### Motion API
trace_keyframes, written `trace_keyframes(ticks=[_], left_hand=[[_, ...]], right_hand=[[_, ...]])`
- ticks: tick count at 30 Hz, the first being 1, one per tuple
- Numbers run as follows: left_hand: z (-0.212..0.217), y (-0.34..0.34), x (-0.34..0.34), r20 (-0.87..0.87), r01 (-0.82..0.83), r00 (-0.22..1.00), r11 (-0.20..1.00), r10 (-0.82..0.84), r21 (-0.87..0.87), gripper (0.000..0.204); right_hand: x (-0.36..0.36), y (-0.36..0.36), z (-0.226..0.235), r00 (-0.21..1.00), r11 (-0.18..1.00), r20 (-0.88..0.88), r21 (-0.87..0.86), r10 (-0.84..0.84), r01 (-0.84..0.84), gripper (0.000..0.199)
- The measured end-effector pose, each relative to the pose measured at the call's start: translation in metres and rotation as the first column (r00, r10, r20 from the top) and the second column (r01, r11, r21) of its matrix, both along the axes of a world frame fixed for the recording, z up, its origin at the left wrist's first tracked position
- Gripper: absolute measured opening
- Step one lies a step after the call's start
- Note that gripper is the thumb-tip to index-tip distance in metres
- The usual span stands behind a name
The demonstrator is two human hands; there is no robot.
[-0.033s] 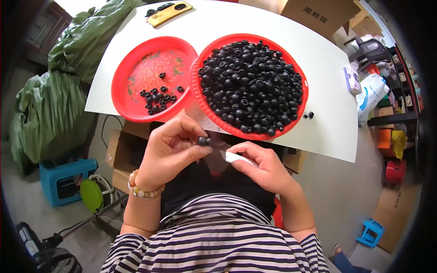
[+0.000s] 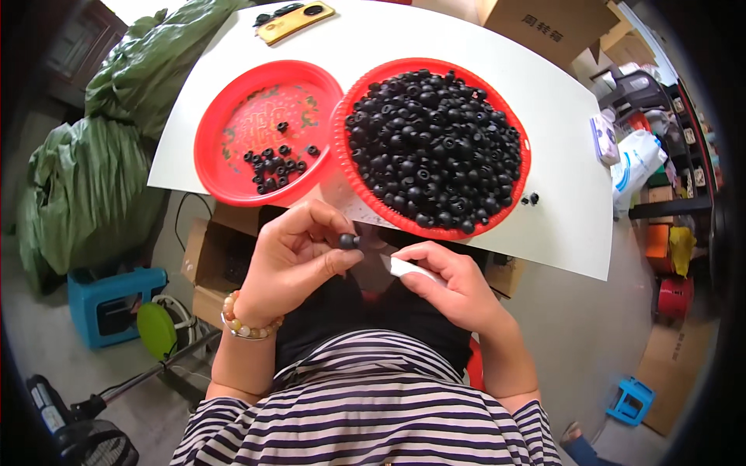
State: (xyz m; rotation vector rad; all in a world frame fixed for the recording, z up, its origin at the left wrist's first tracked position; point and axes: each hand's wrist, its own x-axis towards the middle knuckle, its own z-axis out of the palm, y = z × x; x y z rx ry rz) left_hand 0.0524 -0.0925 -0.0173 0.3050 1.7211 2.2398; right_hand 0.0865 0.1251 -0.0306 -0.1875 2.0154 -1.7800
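Note:
My left hand (image 2: 299,252) pinches a small round black part (image 2: 349,241) with a narrower end between thumb and fingertips, just in front of the table edge. To its right, my right hand (image 2: 449,283) grips a white-handled tool (image 2: 412,269); its thin tip toward the black part is hard to make out. The two hands are apart, above my lap. Beyond them a red basin (image 2: 339,147) is heaped with many such black parts (image 2: 435,147). A shallower red tray (image 2: 210,144) beside it on the left holds several hollow black pieces (image 2: 270,167).
The white table (image 2: 571,225) carries both containers, a few loose black bits (image 2: 534,199) and a yellow phone-shaped object (image 2: 295,23). A cardboard box (image 2: 536,27) is at the far right. Green sacks (image 2: 85,194), a blue stool (image 2: 116,307) and a fan (image 2: 97,446) are on the left.
The table and its containers appear slightly farther right in the view. My right hand has shifted a little right, away from the left; both grips look the same.

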Motion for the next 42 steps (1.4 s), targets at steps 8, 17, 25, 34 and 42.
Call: trace_keyframes(ticks=[8, 17, 25, 34, 42], left_hand=[[-0.01, -0.01, 0.014, 0.061, -0.042, 0.997, 0.999, 0.042, 0.0, 0.014], [-0.009, -0.005, 0.014, -0.144, 0.0, 0.988, 0.952, -0.047, -0.306, 0.014], [-0.013, -0.004, 0.014, 0.04, 0.098, 0.994, 0.984, -0.105, 0.146, 0.012], [-0.014, -0.006, 0.016, 0.073, 0.119, 0.99, 0.992, -0.121, 0.03, 0.014], [-0.018, -0.009, 0.017, 0.087, 0.139, 0.985, 0.987, -0.146, 0.083, 0.016]], right_hand=[[0.004, -0.013, 0.019, 0.998, 0.987, 0.048, -0.156, -0.033, 0.041, 0.024], [0.007, -0.021, 0.022, 0.997, 0.983, -0.033, -0.17, 0.069, -0.074, 0.03], [0.01, -0.02, 0.011, 0.993, 0.96, 0.095, -0.278, 0.065, -0.036, 0.03], [0.007, -0.017, 0.022, 0.999, 0.982, -0.017, -0.181, 0.052, -0.054, 0.031], [0.005, -0.018, 0.025, 0.987, 0.989, -0.121, -0.094, 0.106, -0.118, 0.028]])
